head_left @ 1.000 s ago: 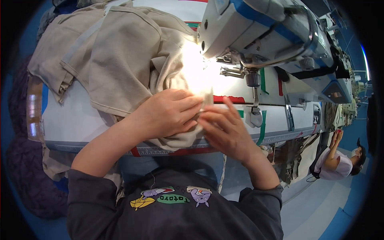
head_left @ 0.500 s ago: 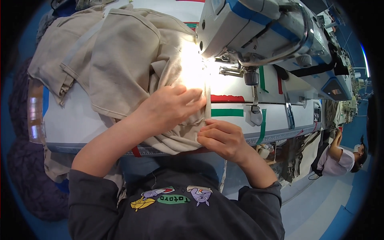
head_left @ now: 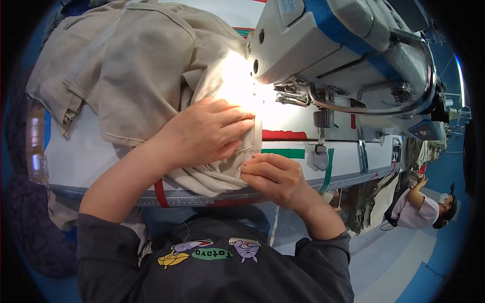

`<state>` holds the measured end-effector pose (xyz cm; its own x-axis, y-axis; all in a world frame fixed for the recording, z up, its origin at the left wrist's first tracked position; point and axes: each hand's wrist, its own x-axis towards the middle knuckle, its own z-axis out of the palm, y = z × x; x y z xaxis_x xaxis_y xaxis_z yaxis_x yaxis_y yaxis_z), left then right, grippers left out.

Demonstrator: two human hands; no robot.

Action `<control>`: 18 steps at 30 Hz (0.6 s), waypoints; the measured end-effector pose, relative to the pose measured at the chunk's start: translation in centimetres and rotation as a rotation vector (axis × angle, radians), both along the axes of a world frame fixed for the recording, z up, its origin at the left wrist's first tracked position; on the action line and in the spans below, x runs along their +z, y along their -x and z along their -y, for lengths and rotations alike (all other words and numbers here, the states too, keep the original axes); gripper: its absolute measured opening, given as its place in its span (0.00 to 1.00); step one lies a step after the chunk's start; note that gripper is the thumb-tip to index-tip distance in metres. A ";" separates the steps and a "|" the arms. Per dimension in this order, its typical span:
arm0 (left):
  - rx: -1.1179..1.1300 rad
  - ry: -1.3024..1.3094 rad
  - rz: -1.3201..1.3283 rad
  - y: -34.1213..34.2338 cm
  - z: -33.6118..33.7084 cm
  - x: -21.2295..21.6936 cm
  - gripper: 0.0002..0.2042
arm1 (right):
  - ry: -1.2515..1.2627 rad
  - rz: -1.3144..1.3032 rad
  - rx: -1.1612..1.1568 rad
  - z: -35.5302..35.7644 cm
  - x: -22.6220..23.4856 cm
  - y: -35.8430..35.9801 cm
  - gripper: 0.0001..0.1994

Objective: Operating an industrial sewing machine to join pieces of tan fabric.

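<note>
A beige cloth garment (head_left: 146,76) lies bunched over the white sewing machine table, its folded edge running toward the brightly lit needle area. My left hand (head_left: 209,131) rests on the cloth, fingers stretched flat along that edge, just in front of the sewing machine (head_left: 313,45). Closer to me, my right hand (head_left: 275,178) pinches the same edge between thumb and fingers. Glare from the lamp washes out the needle and presser foot, so whether the cloth lies under them I cannot tell.
Red tape (head_left: 284,135) and green tape (head_left: 283,153) mark the tabletop. Tweezers (head_left: 362,151) lie to the right, and a ruler strip (head_left: 177,198) follows the front edge. Dark purple cloth (head_left: 38,222) is piled at left. Another person (head_left: 419,204) sits at far right.
My left fingers, bent and gathered on the cloth before, now lie straighter along the edge. My right hand keeps its pinch. The whole view has shifted slightly.
</note>
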<state>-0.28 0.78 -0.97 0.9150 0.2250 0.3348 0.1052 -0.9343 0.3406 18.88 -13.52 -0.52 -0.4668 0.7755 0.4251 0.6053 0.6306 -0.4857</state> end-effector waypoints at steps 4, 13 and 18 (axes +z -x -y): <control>-0.046 -0.019 -0.006 -0.2 -0.4 0.4 0.20 | -0.066 0.018 -0.004 -0.4 -0.3 -0.3 0.12; -0.076 -0.010 -0.002 -0.5 -1.1 0.2 0.16 | -0.034 0.000 -0.022 -1.5 -0.8 -0.8 0.11; -0.109 0.037 -0.032 -0.4 -2.1 0.1 0.23 | -0.004 0.031 -0.063 -2.2 -0.2 -0.9 0.13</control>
<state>0.12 2.86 -0.89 0.9447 0.1353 0.2987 0.0150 -0.9278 0.3729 19.76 -11.37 -0.76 -0.4302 0.8023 0.4139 0.6588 0.5925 -0.4636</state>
